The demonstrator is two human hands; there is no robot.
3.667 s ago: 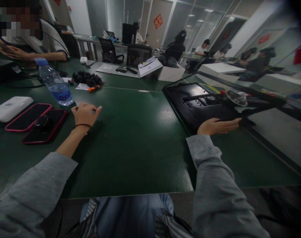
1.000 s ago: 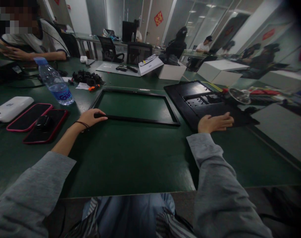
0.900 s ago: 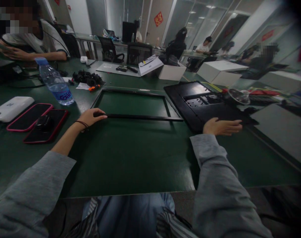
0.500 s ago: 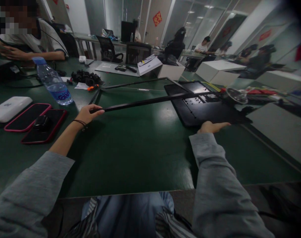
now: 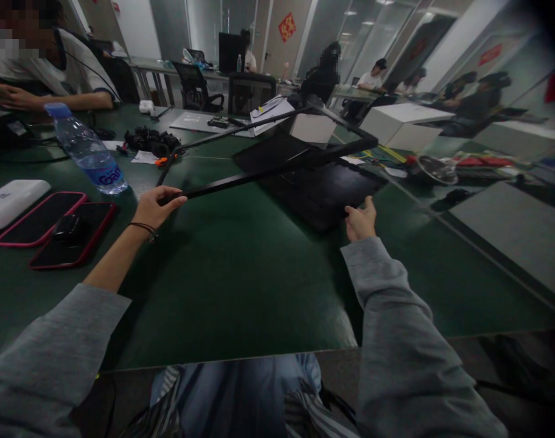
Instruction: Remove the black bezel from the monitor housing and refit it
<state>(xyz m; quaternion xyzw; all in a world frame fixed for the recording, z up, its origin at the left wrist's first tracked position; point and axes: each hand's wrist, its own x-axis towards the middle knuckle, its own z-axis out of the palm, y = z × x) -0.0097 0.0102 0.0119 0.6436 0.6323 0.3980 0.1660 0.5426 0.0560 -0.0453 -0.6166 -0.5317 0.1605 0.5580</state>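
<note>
Head | left grip (image 5: 154, 208) | black frame (image 5: 241, 180) pinched at near-left corner (tilted)

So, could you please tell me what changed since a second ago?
The left hand still grips the black frame, whose right end has risen. The black panel has moved left, partly visible through it; the right hand is at its edge. The bottle and phones stayed put.

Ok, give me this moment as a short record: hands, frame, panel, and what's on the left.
Left hand: gripping a corner of the black frame
Right hand: at the near edge of the black panel; exact grip unclear
Frame: tilted, right end raised, overlapping the panel in view
Panel: over the green table; whether flat, unclear
Left side: water bottle, white device, pink-edged phone, red-edged phone with black case on it
</note>
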